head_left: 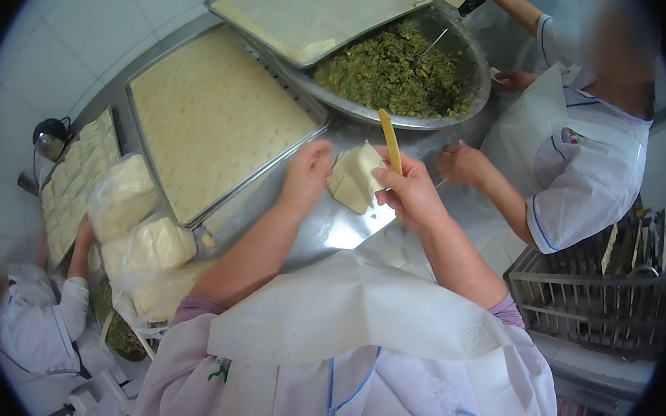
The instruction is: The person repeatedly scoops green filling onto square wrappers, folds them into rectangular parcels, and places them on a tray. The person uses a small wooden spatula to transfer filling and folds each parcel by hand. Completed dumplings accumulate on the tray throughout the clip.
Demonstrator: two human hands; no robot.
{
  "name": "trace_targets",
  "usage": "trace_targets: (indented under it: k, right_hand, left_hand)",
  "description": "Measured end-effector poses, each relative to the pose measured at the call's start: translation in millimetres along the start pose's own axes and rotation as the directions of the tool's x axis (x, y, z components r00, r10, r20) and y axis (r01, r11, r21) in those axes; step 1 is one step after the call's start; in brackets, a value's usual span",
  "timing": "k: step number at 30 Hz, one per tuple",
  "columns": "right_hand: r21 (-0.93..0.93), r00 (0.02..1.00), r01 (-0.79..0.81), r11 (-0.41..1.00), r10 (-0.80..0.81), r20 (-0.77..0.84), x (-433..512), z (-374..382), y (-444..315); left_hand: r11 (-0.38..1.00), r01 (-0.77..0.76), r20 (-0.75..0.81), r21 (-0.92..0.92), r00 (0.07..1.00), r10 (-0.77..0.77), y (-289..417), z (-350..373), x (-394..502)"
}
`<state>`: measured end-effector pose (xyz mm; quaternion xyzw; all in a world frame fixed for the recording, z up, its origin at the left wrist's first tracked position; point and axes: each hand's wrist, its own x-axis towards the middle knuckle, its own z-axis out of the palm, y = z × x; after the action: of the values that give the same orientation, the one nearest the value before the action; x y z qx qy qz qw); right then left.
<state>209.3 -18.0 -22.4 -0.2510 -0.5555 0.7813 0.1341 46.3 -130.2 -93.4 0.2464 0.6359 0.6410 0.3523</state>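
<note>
In front of me my right hand (413, 193) grips a flat yellow spatula (390, 142), its blade pointing up. The same hand pinches the edge of pale square dough wrappers (357, 178), which look stacked or folded. My left hand (307, 173) is blurred at the wrappers' left side, fingers curled; whether it touches them I cannot tell. Beyond my hands stands a large steel bowl (481, 88) of chopped green filling (398, 71), a metal utensil handle sticking out of it.
A tray lined with pale sheet (220, 117) lies left of the bowl; another tray (323, 9) overlaps the bowl's rim. Plastic-wrapped dough blocks (160, 245) and a tray of shaped dough pieces (81, 181) are further left. Co-workers (584, 123) flank the steel table. A metal rack (598, 293) stands lower right.
</note>
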Motion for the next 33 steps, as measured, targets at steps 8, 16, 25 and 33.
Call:
trace_targets:
  k: [8, 16, 25, 33]
  right_hand:
    - [-0.192, 0.978, 0.044, 0.980, -0.003, 0.207, 6, 18, 11]
    - [-0.134, 0.980, -0.063, 0.989, 0.036, -0.196, 6, -13, 3]
    - [-0.418, 0.936, 0.261, 0.870, -0.334, -0.110, 22, -7, 0]
    - [-0.194, 0.952, 0.136, 0.972, -0.182, -0.246, 30, -14, -1]
  left_hand:
    - [0.743, 0.348, 0.426, -0.572, 0.900, -0.094, 20, 13, -23]
    - [0.677, 0.300, 0.427, -0.673, 0.904, 0.023, 31, 14, -12]
    - [0.876, 0.290, 0.425, -0.386, 0.899, -0.110, 32, 12, -7]
    - [0.871, 0.272, 0.436, -0.409, 0.897, -0.075, 33, 19, -8]
